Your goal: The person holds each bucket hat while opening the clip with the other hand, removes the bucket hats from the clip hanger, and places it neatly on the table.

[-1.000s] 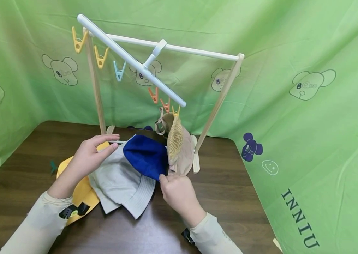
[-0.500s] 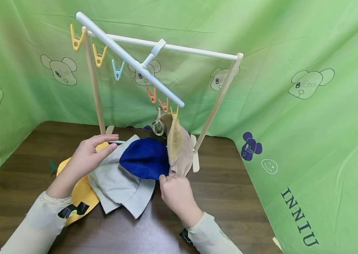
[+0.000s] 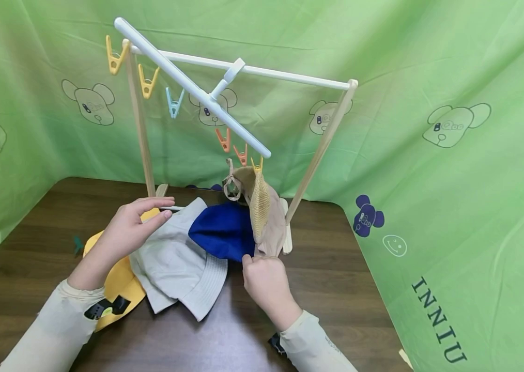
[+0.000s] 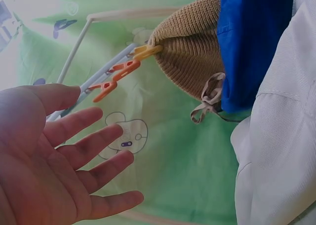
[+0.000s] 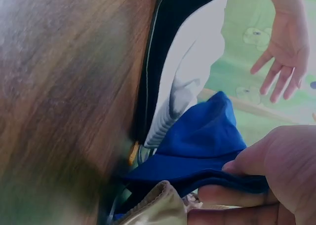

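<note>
My right hand (image 3: pixel 267 284) pinches the brim edge of a blue cloth hat (image 3: pixel 222 232) between thumb and fingers, as the right wrist view also shows. The hat overlaps a pale grey bucket hat (image 3: pixel 173 268) in the head view. Fingers spread and straight, my left hand (image 4: pixel 64 156) holds nothing and hovers left of the grey hat, above a yellow hat (image 3: pixel 124 281). Just right of the blue hat, a tan knitted hat (image 3: pixel 260 206) hangs from a yellow clothespin (image 3: pixel 257 165); a beige cloth piece (image 3: pixel 273 235) with tie strings hangs behind it.
A pale blue clip hanger (image 3: pixel 169 70) hooks over the white bar (image 3: pixel 290 76) of a wooden stand (image 3: pixel 320 150). Yellow, blue and orange clothespins (image 3: pixel 223 140) dangle from it. Everything stands on a brown wooden table (image 3: pixel 336 289), with green printed cloth (image 3: pixel 452 206) around.
My right hand has shifted slightly right with the blue hat, which has also changed shape and now sits closer to the knitted hat. My left hand has stayed in place.
</note>
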The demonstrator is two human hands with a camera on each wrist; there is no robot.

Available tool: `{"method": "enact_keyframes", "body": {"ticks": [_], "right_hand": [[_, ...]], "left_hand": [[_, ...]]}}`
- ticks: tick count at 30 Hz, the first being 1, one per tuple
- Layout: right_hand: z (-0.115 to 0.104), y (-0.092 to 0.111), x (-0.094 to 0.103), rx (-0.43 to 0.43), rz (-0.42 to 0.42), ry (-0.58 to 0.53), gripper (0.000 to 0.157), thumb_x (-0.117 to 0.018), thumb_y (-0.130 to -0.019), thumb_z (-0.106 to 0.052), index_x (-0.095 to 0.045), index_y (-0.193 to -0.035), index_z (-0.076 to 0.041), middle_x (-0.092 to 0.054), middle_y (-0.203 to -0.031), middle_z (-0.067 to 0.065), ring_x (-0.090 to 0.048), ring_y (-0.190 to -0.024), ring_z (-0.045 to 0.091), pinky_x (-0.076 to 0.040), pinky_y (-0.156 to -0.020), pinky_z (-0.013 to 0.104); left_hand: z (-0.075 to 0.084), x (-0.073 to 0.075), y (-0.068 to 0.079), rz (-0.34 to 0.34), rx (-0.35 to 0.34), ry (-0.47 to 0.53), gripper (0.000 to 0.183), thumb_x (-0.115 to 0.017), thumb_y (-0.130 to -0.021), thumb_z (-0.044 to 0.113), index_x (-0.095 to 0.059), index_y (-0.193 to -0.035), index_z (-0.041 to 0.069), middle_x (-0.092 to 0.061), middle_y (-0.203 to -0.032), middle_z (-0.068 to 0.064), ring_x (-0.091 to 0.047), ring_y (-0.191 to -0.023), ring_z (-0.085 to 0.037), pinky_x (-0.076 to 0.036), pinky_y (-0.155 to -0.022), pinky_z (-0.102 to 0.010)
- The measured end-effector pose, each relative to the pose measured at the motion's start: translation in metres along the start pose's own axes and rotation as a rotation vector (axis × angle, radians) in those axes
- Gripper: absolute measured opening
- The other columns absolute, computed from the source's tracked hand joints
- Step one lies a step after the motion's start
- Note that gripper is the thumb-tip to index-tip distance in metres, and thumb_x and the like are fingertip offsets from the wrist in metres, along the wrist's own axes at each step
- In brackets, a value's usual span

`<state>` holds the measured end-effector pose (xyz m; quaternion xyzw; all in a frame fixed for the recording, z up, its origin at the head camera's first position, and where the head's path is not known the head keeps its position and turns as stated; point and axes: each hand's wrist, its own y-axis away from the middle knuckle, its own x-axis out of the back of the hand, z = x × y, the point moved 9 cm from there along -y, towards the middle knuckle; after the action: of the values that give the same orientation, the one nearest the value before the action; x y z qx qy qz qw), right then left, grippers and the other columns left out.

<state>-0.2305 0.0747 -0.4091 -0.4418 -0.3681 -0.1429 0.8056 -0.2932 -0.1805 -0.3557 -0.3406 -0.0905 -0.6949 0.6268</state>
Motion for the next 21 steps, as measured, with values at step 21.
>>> {"method": "enact_keyframes", "body": {"ticks": [21], "right_hand": [[-0.031, -0.005, -0.005, 0.04, -0.077, -0.102, 0.029, -0.074, -0.075, -0.01, -0.05, -0.061, -0.016, -0.056, -0.053, -0.004, -0.056, -0.045, 0.016, -0.036, -0.037, 0.031]], "left_hand": [[0.0, -0.003, 0.0, -0.003, -0.019, 0.016, 0.036, -0.063, -0.103, 0.037, -0.069, -0.132, 0.017, -0.064, -0.141, -0.004, -0.05, -0.139, -0.029, -0.044, -0.105, -0.052]]}}
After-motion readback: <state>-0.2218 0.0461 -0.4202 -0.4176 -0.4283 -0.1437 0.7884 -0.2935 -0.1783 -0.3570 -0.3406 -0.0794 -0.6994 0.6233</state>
